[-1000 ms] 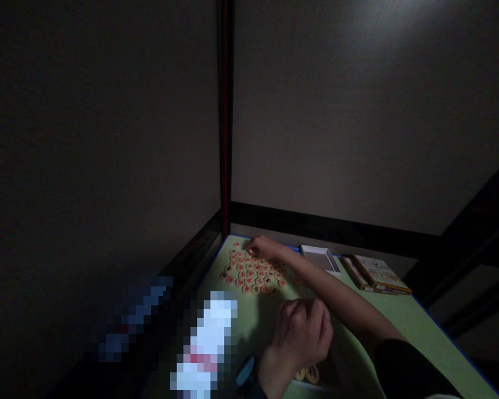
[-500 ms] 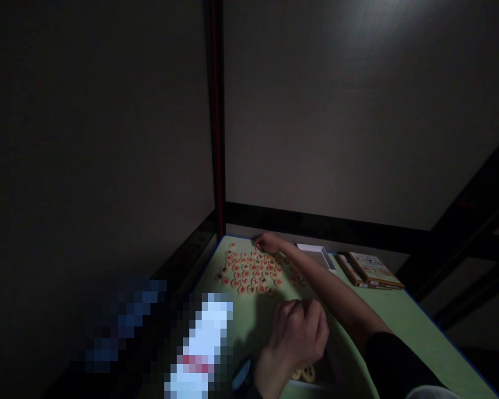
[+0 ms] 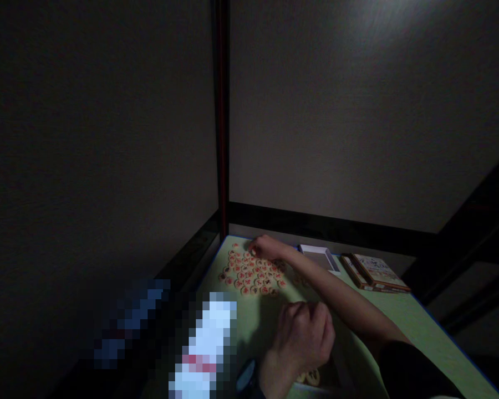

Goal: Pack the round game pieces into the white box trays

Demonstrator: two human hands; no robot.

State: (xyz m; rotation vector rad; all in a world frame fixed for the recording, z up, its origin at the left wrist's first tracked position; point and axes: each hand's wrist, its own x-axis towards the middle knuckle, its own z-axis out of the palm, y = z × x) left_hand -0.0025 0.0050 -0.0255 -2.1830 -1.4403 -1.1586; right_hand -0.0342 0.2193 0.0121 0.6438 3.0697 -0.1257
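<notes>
Many round Chinese chess pieces (image 3: 249,275) with red or dark characters lie in a close group on the green tabletop (image 3: 258,318). Over the far side of that group reaches my right hand (image 3: 266,247), its fingertips pinched on a chess piece (image 3: 253,253). My left hand (image 3: 303,335), a dark watch (image 3: 247,375) on its wrist, is closed in a fist nearer to me. Whatever the fist may hold is hidden. Beneath it, a shallow box (image 3: 341,377) shows in part, with a few larger pieces (image 3: 312,377) inside.
A white open tray (image 3: 336,267) stands at the table's back edge. To its right lie stacked flat boxes (image 3: 378,271). Walls (image 3: 328,111) close in behind and on the left. A blurred-out pale shape (image 3: 203,343) covers the lower left.
My right hand has moved slightly left and nearer, down over the far pieces. The left fist has hardly moved. The whole view has shifted a little.
</notes>
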